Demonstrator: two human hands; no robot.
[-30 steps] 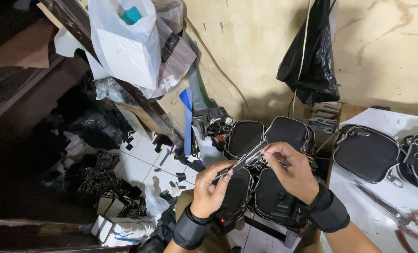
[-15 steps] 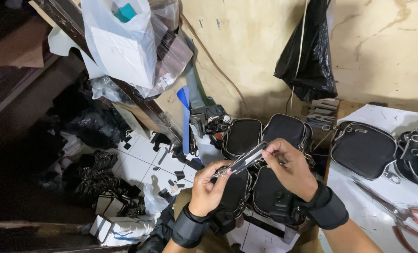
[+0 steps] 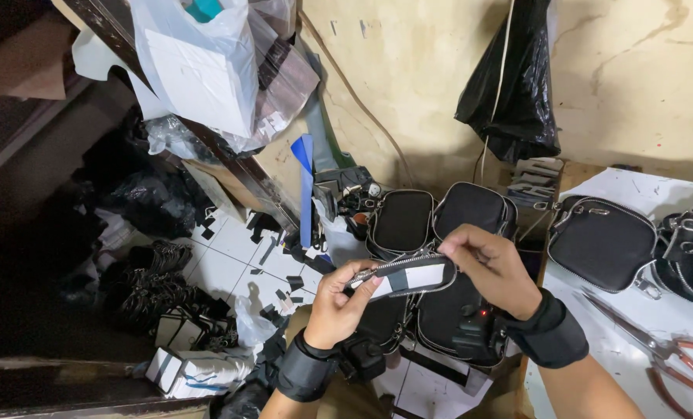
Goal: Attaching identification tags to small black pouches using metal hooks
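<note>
Fingers of the left hand point(image 3: 338, 302) pinch shut on one end of a zipper strip with a white label point(image 3: 405, 275), while the right hand point(image 3: 492, 268) nips its other end between thumb and fingertips, held above black pouches point(image 3: 470, 209).

Red-handled metal scissors point(image 3: 676, 358) run off the right edge; the black plastic bag point(image 3: 512, 85) is cut off at the top.
</note>
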